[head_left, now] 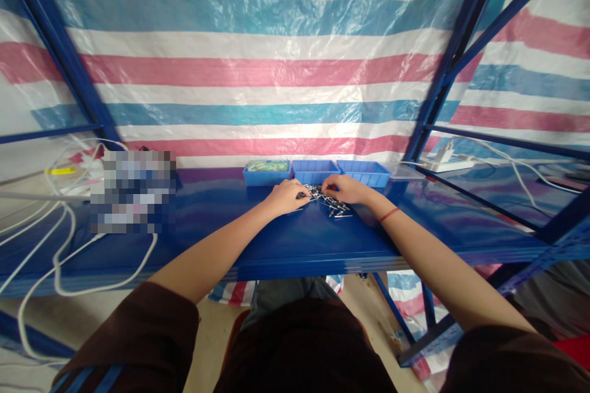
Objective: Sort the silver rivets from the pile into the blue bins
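A loose pile of slim metal pins, like blind rivets, lies on the blue tabletop, with some pins strayed to its front right. At the pile's left edge is my left hand, its fingers curled and their tips bent into the pins. My right hand reaches in from the other side with thumb and fingers pinched together over the pile. Whatever either hand grips is too small to make out. Just behind stand three blue bins: the left bin holds green-tinted clear bags, and the middle bin and right bin are partly hidden by my hands.
A clear plastic lid or tray lies right of the bins. Farther right is a white power strip with cables. A blurred-out object and loose white cables occupy the left side. Blue metal posts frame the bench.
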Available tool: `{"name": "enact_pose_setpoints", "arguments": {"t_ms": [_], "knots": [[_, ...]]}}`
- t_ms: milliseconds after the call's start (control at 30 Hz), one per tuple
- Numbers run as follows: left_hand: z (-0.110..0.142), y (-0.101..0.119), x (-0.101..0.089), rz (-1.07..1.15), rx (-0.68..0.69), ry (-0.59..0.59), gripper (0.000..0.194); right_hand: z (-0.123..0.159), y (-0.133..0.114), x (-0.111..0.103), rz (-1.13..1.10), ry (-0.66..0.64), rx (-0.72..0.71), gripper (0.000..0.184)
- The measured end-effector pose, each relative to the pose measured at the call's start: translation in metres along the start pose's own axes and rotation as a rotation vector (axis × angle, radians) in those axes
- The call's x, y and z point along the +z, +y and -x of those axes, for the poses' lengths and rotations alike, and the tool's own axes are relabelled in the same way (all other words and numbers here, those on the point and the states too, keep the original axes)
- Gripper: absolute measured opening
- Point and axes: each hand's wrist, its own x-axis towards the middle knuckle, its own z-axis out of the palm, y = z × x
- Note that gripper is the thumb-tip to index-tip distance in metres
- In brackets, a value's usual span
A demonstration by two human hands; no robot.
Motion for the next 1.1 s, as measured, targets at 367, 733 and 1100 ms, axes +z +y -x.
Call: {"name": "enact_pose_setpoints", "arguments": {"t_ms": [367, 733, 1100], "knots": [[0.000, -0.001, 0.002, -0.004, 0.000, 0.008, 0.024, 0.001, -0.005, 0.000, 0.010, 0.076, -0.047, 0.015], [-0.001, 0.009, -0.003, 0.155, 0.075, 0.105, 0.037, -0.006, -0.034, 0.007, -0.569, 0.319, 0.044, 0.027], [-0.002, 0.013, -0.002, 0.230, 0.072, 0.086, 0.036, -0.005, -0.040, 0.006, -0.688, 0.315, 0.080, 0.032]]}}
